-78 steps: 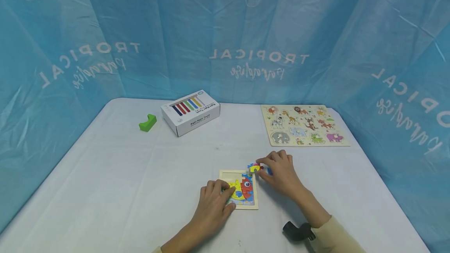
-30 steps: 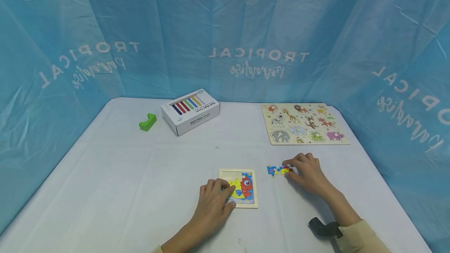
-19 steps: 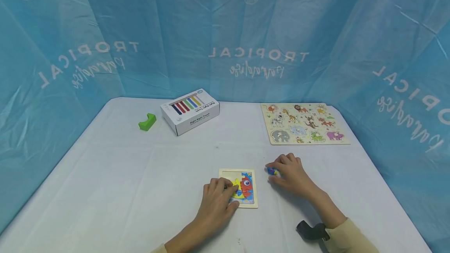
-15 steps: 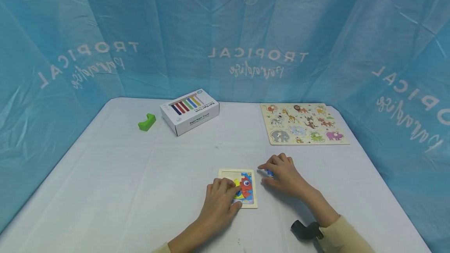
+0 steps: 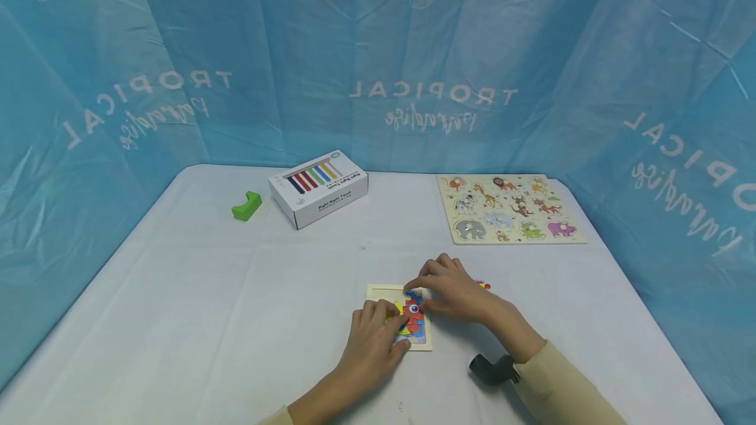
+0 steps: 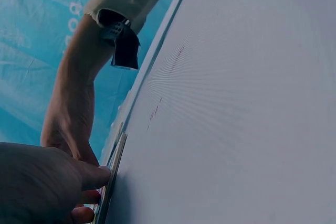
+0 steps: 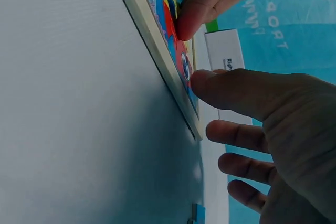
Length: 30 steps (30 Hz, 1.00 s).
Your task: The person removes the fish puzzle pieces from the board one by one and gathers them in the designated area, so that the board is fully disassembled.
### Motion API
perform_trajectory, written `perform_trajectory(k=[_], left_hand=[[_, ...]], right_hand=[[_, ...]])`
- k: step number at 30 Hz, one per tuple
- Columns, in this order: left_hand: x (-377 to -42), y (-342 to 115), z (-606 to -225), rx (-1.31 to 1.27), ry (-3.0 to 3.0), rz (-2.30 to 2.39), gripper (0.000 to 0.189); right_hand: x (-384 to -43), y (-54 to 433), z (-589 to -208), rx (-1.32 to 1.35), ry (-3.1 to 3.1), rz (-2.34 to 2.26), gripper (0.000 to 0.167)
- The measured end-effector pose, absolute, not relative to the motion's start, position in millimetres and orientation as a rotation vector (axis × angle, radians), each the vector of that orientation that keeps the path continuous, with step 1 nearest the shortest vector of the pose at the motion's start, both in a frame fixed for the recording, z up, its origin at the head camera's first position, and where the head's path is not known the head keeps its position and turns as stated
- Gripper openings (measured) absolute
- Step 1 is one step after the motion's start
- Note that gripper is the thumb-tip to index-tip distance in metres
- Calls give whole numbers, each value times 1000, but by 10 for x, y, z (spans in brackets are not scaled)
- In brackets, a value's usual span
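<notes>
A small fish jigsaw puzzle (image 5: 418, 332) lies in its wooden tray (image 5: 421, 347), with bare wood showing at the upper left. My left hand (image 5: 367, 351) rests over the left side, thumb by the near rim and a fingertip pressing the pieces beside the red head. At the upper right corner, my right hand (image 5: 451, 292) touches the puzzle; its thumb (image 7: 215, 85) lies on the pieces near the fish's eye, the other fingers spread. A loose red and yellow puzzle piece (image 5: 483, 284) shows behind the right wrist, and a blue puzzle piece (image 7: 198, 213) lies on the table.
Farther back stand a white box with coloured stripes (image 5: 319, 189) and a green curved block (image 5: 246, 206). An animal peg puzzle board (image 5: 510, 210) lies at the back right. A blue curtain (image 5: 378, 51) surrounds the white table. A black wrist camera (image 5: 493, 370) hangs at the right sleeve.
My right hand let go of the yellow piece beside the blue one, then moved left onto the tray's upper right corner. My left hand slid slightly right over the puzzle.
</notes>
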<state>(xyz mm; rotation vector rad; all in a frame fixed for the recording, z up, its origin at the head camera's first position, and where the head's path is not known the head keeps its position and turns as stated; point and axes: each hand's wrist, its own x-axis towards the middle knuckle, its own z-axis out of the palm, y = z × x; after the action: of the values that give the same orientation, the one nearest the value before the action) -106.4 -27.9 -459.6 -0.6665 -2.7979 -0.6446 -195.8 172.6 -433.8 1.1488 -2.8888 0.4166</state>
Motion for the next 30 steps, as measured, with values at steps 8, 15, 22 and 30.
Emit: perform_trajectory(k=[8,15,22,30], left_hand=[[-1057,-269,-4590,-676,-2836,-640,37],[-1047,-267,-4577,-674,-2849,-615,37],[-1043,-272,-4570,-671,-2827,-592,35],[-1044,-279,-4570,-679,-2807,-592,34]], right_hand=[[-2014,1668,-4259,1262,-2978,273,39],[-2039,1634,-4209,1306,-3016,185,39],[-2058,1632,-4204,1330,-2977,110,38],[-2054,1601,-4181,1329,-2971,85,37]])
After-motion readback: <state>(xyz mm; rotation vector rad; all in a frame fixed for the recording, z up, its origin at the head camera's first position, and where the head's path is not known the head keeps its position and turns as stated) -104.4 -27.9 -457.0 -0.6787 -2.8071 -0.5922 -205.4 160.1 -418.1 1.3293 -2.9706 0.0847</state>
